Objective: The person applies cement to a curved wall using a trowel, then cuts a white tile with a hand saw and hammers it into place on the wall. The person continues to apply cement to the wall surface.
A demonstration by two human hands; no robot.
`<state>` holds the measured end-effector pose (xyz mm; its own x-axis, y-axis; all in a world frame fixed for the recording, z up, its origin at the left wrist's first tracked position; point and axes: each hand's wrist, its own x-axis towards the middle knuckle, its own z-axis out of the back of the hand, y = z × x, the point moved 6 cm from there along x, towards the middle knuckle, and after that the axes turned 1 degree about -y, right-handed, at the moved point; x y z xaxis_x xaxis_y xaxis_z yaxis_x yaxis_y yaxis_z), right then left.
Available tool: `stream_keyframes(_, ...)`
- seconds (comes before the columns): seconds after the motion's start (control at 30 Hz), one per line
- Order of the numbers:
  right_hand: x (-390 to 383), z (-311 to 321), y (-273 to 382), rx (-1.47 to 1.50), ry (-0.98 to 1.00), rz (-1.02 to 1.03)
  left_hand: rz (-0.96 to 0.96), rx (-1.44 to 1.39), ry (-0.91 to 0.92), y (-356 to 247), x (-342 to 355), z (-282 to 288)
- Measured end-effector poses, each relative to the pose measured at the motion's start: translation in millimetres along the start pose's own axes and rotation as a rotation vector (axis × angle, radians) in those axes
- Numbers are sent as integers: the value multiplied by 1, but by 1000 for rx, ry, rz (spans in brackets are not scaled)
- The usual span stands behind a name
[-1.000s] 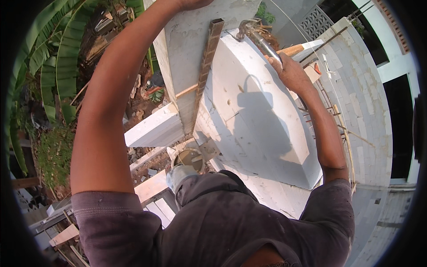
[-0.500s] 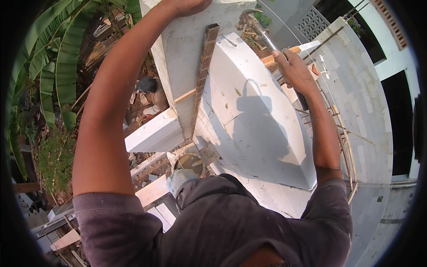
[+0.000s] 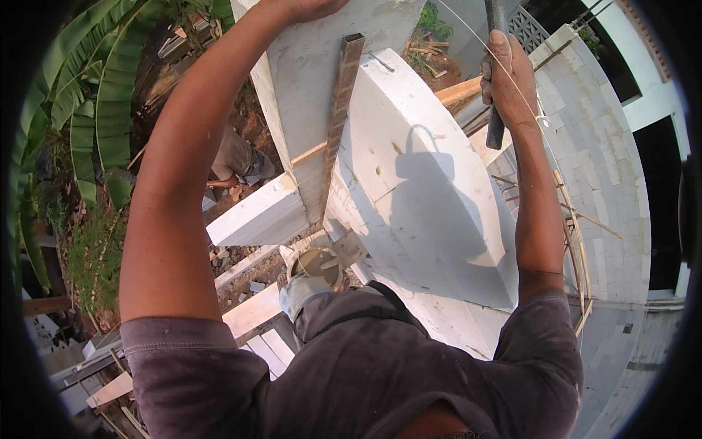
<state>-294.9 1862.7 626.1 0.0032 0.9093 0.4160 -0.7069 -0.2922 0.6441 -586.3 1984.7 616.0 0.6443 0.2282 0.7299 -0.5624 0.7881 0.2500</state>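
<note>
My right hand [image 3: 510, 86] is wrapped round the dark grip of a claw hammer [image 3: 496, 130], held up at the upper right. The hammer's head lies beyond the top edge of the picture. My left hand [image 3: 313, 7] is at the top edge by a tall grey panel [image 3: 307, 73]; its fingers are cut off from view. Against that panel leans a brown, mortar-stained bar [image 3: 342, 95] with a hollow end. Beside it stands a white block wall [image 3: 417, 110] with my shadow on it. A nail-like piece of metal [image 3: 382, 63] lies on the wall's upper end.
A pale string [image 3: 475, 33] crosses near my right hand. Below sits a round bucket [image 3: 318, 267] by my feet, with planks [image 3: 252, 311] and a white block ledge [image 3: 259, 212] nearby. A co-worker [image 3: 238, 157] bends low at the left. Bamboo poles [image 3: 574, 241] stand right.
My right hand has swung the hammer upward and slightly right, taking its head out of view. My left arm has barely moved. The co-worker below has shifted posture.
</note>
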Motion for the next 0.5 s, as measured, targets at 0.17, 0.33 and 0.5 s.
stream_keyframes(0.17,-15,-60,-78,-564,356,44,26,-47,4,-4,13,-15)
stream_keyframes(0.33,-2,-24,-29,-274,179,-50,87,-59,-29,-4,8,-3)
stream_keyframes(0.5,-9,-67,-72,-510,338,50,164,-67,150,-12,22,-8)
